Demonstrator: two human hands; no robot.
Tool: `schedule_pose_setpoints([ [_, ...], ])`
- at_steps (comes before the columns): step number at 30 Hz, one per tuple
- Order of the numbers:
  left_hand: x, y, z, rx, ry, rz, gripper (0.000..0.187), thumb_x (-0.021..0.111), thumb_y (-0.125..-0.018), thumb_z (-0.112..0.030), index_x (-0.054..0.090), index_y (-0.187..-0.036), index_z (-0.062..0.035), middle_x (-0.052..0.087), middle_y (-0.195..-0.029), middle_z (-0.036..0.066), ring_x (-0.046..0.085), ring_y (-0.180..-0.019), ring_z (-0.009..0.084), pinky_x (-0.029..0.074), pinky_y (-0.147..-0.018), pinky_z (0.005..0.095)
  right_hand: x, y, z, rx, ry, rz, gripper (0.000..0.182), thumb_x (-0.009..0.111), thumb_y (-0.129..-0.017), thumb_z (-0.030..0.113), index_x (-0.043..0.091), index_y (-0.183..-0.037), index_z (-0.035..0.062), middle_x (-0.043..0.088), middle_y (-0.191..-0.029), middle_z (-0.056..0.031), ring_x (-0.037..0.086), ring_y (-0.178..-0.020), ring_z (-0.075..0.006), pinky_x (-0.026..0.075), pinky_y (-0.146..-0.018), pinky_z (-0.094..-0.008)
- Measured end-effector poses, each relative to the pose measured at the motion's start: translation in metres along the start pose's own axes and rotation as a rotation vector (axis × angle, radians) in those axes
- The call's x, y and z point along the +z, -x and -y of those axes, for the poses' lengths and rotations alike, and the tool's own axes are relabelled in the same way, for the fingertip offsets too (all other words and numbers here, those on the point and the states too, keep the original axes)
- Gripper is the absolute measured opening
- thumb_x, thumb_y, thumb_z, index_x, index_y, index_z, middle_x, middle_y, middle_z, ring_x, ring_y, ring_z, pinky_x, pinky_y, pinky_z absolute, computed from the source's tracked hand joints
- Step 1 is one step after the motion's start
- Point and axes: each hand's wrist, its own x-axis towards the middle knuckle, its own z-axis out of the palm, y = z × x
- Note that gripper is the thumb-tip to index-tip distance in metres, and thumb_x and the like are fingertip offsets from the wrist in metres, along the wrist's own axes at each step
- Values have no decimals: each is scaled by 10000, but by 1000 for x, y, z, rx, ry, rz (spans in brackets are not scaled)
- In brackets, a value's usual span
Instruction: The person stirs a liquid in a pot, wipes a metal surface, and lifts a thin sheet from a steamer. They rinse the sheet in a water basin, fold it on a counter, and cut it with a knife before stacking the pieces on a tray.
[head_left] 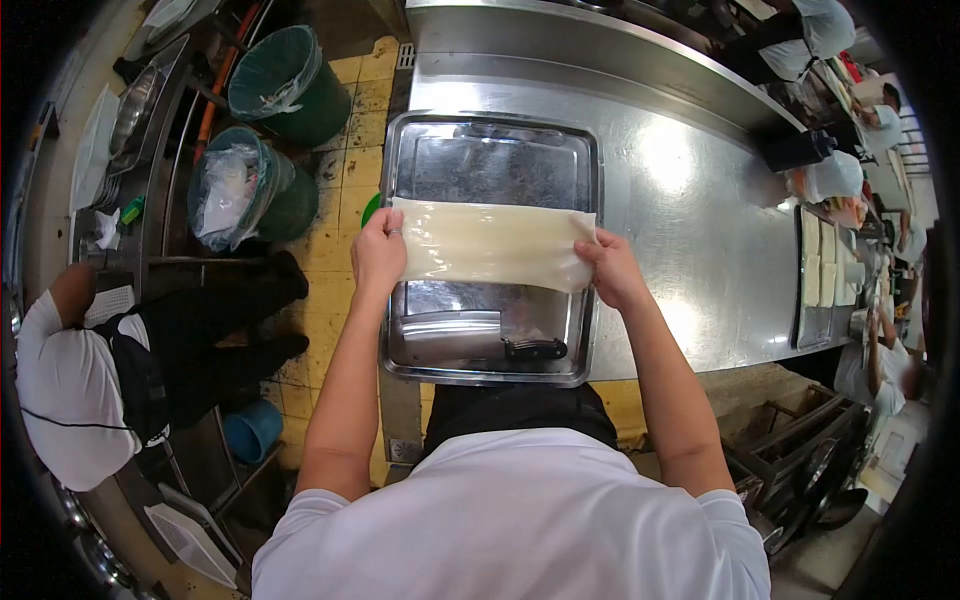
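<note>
A pale, glossy sheet, like dough [490,243], is stretched sideways between my two hands over a metal tray [490,170]. My left hand [380,248] pinches its left end at the tray's left rim. At the right end, my right hand [612,268] grips the edge, thumb on top. Below the sheet, a wide-bladed cleaver [450,330] lies flat in the tray, its black handle pointing right. Whether the sheet touches the tray floor cannot be made out.
The tray rests on a steel counter [690,230]. Farther right is a tray of pale blocks [818,265]. Green bins [290,90] and a person in white [75,390] are at the left. Several people stand at the right. A dark bottle [800,150] stands near the counter's back.
</note>
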Motion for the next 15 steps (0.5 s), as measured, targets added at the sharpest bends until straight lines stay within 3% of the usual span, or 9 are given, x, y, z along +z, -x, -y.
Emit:
schedule_pose_setpoints([
  [6,7,-6,12,-18,-158,109,324,588,-997,-338,683,-1227,-130,731,-1054,197,680,-1001,416,513,-862,501,-6,-14,-9,24,212,45,400,567,-978,35,596,-1374,-9,695,-1154,-93,669,-937,-176,543,-812,-321],
  [9,4,-5,13,-20,-200,152,367,594,-986,-325,652,-1310,-161,732,-1088,189,679,-1028,410,516,-879,501,-4,-12,-9,-57,168,30,479,559,-963,27,557,-1443,32,684,-1174,-83,655,-960,-165,541,-817,-314],
  [12,-5,2,5,-26,-237,199,422,599,-979,-310,611,-1380,-175,733,-1083,186,682,-1028,402,517,-877,499,-7,-3,5,15,368,-34,532,573,-942,57,532,-1473,47,714,-1164,-122,687,-965,-206,547,-824,-332],
  [15,-15,11,-8,-42,-248,220,460,619,-965,-294,589,-1408,-174,736,-1041,181,686,-1000,394,518,-855,494,-20,-8,-11,-336,732,-225,488,602,-915,107,600,-1398,35,735,-1120,-190,720,-952,-291,554,-825,-367],
])
